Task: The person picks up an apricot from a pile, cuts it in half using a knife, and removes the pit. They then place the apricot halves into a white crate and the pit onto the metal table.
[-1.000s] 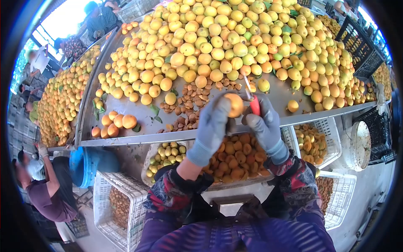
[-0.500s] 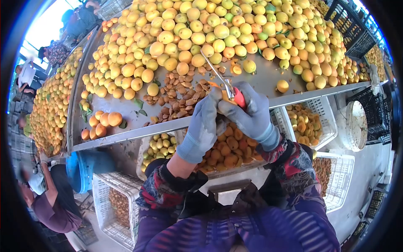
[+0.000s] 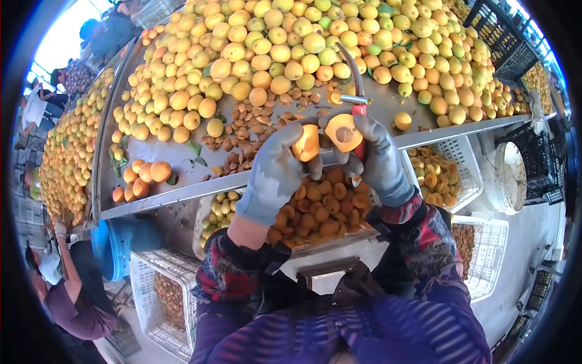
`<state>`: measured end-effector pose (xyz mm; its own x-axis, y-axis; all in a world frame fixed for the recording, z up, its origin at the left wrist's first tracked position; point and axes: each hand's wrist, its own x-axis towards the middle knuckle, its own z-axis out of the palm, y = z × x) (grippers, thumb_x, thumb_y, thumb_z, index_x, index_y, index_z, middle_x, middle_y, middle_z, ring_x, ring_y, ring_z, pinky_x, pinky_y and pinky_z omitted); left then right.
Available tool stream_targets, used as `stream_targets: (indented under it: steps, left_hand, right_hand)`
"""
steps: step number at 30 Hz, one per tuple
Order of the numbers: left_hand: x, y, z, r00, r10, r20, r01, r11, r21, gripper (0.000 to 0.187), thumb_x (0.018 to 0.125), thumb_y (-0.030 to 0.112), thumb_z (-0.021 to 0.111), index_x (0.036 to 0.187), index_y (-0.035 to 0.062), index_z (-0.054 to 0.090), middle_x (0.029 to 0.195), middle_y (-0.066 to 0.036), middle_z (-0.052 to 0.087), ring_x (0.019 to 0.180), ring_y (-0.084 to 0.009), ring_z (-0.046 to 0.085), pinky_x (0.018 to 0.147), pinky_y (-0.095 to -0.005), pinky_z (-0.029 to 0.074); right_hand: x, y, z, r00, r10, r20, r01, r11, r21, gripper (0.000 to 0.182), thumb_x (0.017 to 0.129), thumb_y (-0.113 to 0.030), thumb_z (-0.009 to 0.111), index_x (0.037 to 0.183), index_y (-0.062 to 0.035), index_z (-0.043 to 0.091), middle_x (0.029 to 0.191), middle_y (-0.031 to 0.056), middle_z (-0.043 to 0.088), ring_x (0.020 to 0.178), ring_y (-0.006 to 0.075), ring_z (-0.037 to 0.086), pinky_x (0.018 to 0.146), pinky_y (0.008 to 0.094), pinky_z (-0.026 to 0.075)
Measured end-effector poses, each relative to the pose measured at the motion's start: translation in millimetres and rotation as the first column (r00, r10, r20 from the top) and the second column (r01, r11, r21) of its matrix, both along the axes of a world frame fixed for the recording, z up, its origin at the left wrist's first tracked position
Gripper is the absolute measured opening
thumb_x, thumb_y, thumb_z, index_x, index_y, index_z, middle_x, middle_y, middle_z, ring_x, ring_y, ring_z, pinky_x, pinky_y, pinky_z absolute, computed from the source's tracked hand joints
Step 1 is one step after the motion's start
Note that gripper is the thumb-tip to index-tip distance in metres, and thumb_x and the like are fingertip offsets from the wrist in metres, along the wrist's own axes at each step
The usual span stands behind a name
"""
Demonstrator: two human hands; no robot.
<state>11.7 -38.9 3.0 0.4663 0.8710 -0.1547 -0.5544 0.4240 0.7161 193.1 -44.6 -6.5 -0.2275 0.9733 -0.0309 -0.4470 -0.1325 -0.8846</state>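
Observation:
My gloved left hand (image 3: 271, 173) is closed on one apricot half (image 3: 305, 144), its cut face turned toward me. In my gloved right hand (image 3: 386, 162) are the other apricot half (image 3: 334, 128), with the brown pit (image 3: 346, 134) still in it, and a red-handled knife (image 3: 359, 110). The knife's curved metal blade points up and away from me, over the table. Both halves are side by side, apart, just above the table's near edge. Beyond my hands lies a heap of loose brown pits (image 3: 245, 115). Below them are many apricot halves (image 3: 327, 206).
A large pile of whole apricots (image 3: 273, 45) covers much of the metal table (image 3: 182, 198). White crates (image 3: 479, 173) stand below it, with a blue barrel (image 3: 109, 249) at left and a white bucket (image 3: 512, 176) at right. Another person (image 3: 79, 297) works at the left.
The apricot, held together at the blade before, is now parted into two halves, one in each hand. The knife has turned more upright, its blade shifting right.

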Motion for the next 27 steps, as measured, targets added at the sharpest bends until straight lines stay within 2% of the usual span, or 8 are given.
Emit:
stream_targets:
  steps: [1, 3, 7, 12, 19, 22, 24, 27]
  left_hand:
    - [2, -2, 2, 1.000, -0.010, 0.001, 0.010, 1.000, 0.001, 0.043, 0.094, 0.035, 0.048, 0.123, 0.0040, 0.053, 0.086, -0.007, 0.062, 0.067, -0.0120, 0.055, 0.059, -0.0228, 0.043]
    - [6, -6, 5, 0.933, 0.012, -0.358, 0.066, 0.977, 0.205, 0.039, 0.092, 0.021, 0.052, 0.125, 0.0011, 0.050, 0.095, -0.007, 0.062, 0.077, -0.0129, 0.059, 0.067, -0.0242, 0.046]
    - [19, -10, -5, 0.961, 0.108, -0.253, -0.007, 0.929, 0.370, 0.038, 0.091, 0.013, 0.056, 0.124, -0.0051, 0.049, 0.097, -0.008, 0.061, 0.082, -0.0141, 0.060, 0.073, -0.0240, 0.048]
    - [16, -4, -11, 0.985, 0.129, -0.112, -0.107, 0.977, 0.187, 0.031, 0.088, 0.010, 0.062, 0.114, -0.0050, 0.055, 0.098, -0.010, 0.062, 0.077, -0.0157, 0.062, 0.065, -0.0285, 0.055]
    - [16, -8, -3, 0.936, 0.268, -0.229, -0.199, 0.937, 0.285, 0.023, 0.092, 0.012, 0.058, 0.111, 0.0000, 0.057, 0.100, -0.009, 0.062, 0.084, -0.0130, 0.062, 0.066, -0.0267, 0.055]
    - [18, -11, 0, 0.944, 0.270, -0.188, -0.203, 0.927, 0.314, 0.023, 0.095, 0.015, 0.053, 0.112, -0.0002, 0.058, 0.102, -0.008, 0.062, 0.090, -0.0120, 0.060, 0.074, -0.0267, 0.052]
    - [20, -9, -7, 0.843, 0.419, -0.337, -0.151, 0.787, 0.599, 0.026, 0.096, 0.018, 0.050, 0.112, -0.0012, 0.058, 0.102, -0.008, 0.061, 0.093, -0.0131, 0.058, 0.081, -0.0267, 0.048]
    - [23, -11, -10, 0.785, 0.553, -0.279, -0.173, 0.628, 0.759, 0.026, 0.097, 0.017, 0.049, 0.112, -0.0022, 0.057, 0.103, -0.009, 0.062, 0.091, -0.0148, 0.058, 0.084, -0.0269, 0.045]
  right_hand:
    - [3, 2, -2, 0.995, 0.015, -0.102, -0.019, 0.999, -0.039, 0.038, 0.092, -0.036, 0.049, 0.105, -0.0023, 0.058, 0.064, 0.0047, 0.059, 0.041, 0.0093, 0.044, 0.039, 0.0217, 0.034]
    - [6, 4, -7, 0.993, -0.042, -0.110, 0.035, 0.997, -0.062, 0.038, 0.092, -0.038, 0.049, 0.104, -0.0026, 0.058, 0.065, 0.0054, 0.060, 0.040, 0.0101, 0.045, 0.038, 0.0221, 0.034]
    - [9, 5, -8, 0.999, -0.013, -0.052, 0.007, 0.992, -0.123, 0.038, 0.092, -0.037, 0.050, 0.107, -0.0024, 0.056, 0.065, 0.0068, 0.061, 0.038, 0.0116, 0.044, 0.035, 0.0230, 0.033]
    - [-4, -2, -18, 0.996, -0.012, 0.087, 0.015, 0.999, -0.036, 0.047, 0.091, -0.044, 0.053, 0.113, -0.0019, 0.053, 0.066, 0.0066, 0.062, 0.036, 0.0089, 0.045, 0.033, 0.0207, 0.031]
    - [-16, -8, -1, 0.987, -0.072, 0.144, 0.067, 0.997, 0.041, 0.034, 0.092, -0.037, 0.055, 0.105, -0.0057, 0.056, 0.083, 0.0011, 0.058, 0.046, 0.0055, 0.048, 0.036, 0.0182, 0.034]
    - [-17, -13, 14, 0.988, -0.043, 0.147, 0.047, 0.999, -0.024, 0.030, 0.093, -0.035, 0.054, 0.101, -0.0064, 0.057, 0.075, 0.0020, 0.059, 0.044, 0.0058, 0.046, 0.036, 0.0184, 0.034]
    - [-16, -13, 16, 0.989, -0.015, 0.146, 0.022, 0.999, -0.048, 0.030, 0.093, -0.035, 0.053, 0.100, -0.0066, 0.057, 0.069, 0.0024, 0.058, 0.042, 0.0061, 0.045, 0.036, 0.0189, 0.033]
    - [-17, -13, 15, 0.994, 0.004, 0.113, 0.005, 0.996, -0.085, 0.030, 0.092, -0.036, 0.053, 0.096, -0.0068, 0.057, 0.060, 0.0033, 0.056, 0.038, 0.0069, 0.042, 0.035, 0.0197, 0.033]
